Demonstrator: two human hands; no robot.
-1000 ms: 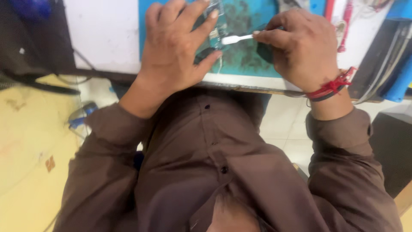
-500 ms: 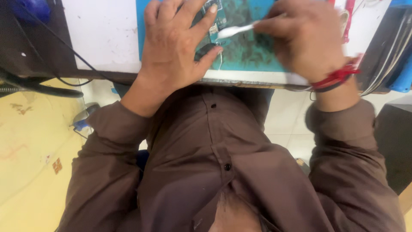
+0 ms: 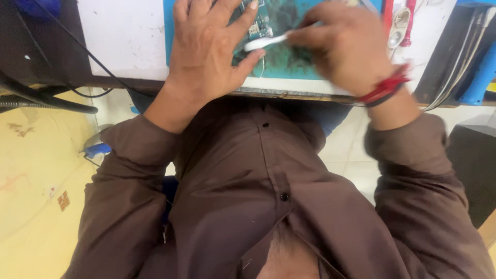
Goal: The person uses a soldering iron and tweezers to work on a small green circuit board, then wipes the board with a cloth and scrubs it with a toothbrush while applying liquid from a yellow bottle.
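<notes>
The left hand point(image 3: 206, 57) lies flat with spread fingers, holding down a small green circuit board point(image 3: 256, 26) near the near edge of the white bench point(image 3: 124, 41), while the right hand point(image 3: 346, 46) pinches a small white brush point(image 3: 266, 42) and scrubs it, which I think calls for short, soft strokes.

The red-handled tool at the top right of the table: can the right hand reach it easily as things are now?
Probably yes. The red-handled tool lies just beyond the right hand, with nothing between them. But that hand holds a white brush, so it would likely have to put it down first.

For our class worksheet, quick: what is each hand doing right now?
Left hand: open, pressed flat on the circuit board.
Right hand: closed, holding a white brush.
</notes>
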